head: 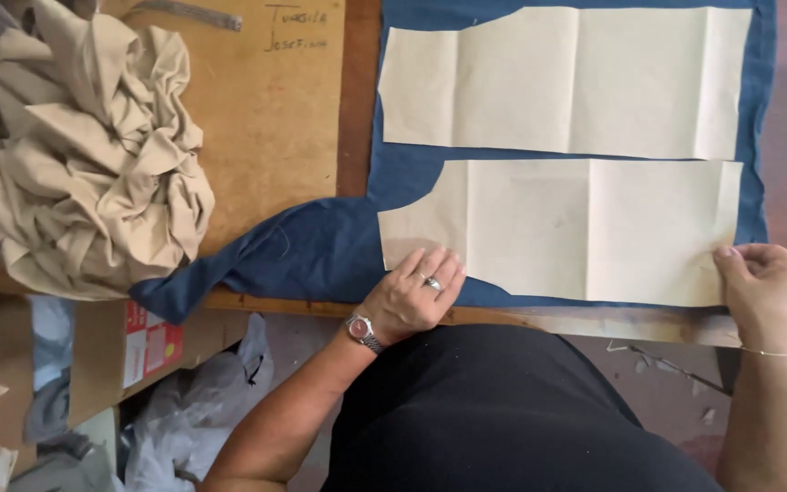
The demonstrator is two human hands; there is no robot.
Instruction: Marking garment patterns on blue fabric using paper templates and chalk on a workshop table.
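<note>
The left hand (pixel 414 296) lies flat with its fingers spread on the near left corner of the lower paper pattern piece (pixel 562 228), holding nothing, and it wears a ring and a wristwatch (pixel 363 332). The right hand (pixel 765 290) pinches the near right corner of that same paper piece between thumb and fingers. The paper lies on dark blue cloth (pixel 321 251) on the wooden table (pixel 270 118), just below a second paper pattern piece (pixel 567 77), and a crumpled heap of tan cloth (pixel 79 150) sits well off to the left.
</note>
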